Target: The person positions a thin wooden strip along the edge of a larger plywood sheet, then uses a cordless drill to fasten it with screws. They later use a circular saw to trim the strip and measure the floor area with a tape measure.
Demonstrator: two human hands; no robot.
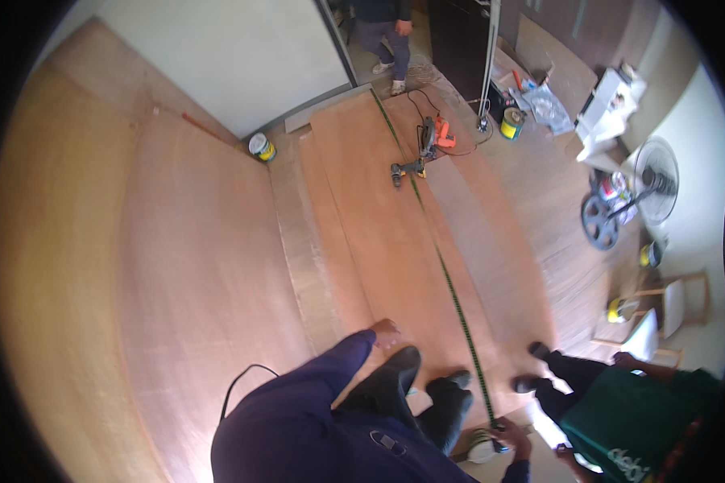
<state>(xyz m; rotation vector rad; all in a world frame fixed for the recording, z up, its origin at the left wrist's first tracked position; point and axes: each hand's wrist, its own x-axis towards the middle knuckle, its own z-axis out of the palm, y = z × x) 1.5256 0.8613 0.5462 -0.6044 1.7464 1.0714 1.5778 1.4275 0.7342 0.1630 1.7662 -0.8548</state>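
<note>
A long green tape measure (451, 286) runs over the plywood sheet (354, 209) on the floor, from its far end back toward me. My right hand (513, 439) is closed around the tape's near end, above a pale can (482, 447). Beside my bent knee, my left hand (387, 333) hangs over the plywood with its fingers curled, and nothing shows in it. A cordless drill (407, 171) lies across the far stretch of the tape. Just beyond it, an orange circular saw (437, 137) with a cord rests on the sheet.
Another plywood sheet (201, 217) stretches along my left. A co-worker in a green shirt (636, 414) stands close on my right; another person (383, 36) is at the far doorway. Cans (262, 147), a standing fan (656, 181) and chairs (673, 310) stand around the work area.
</note>
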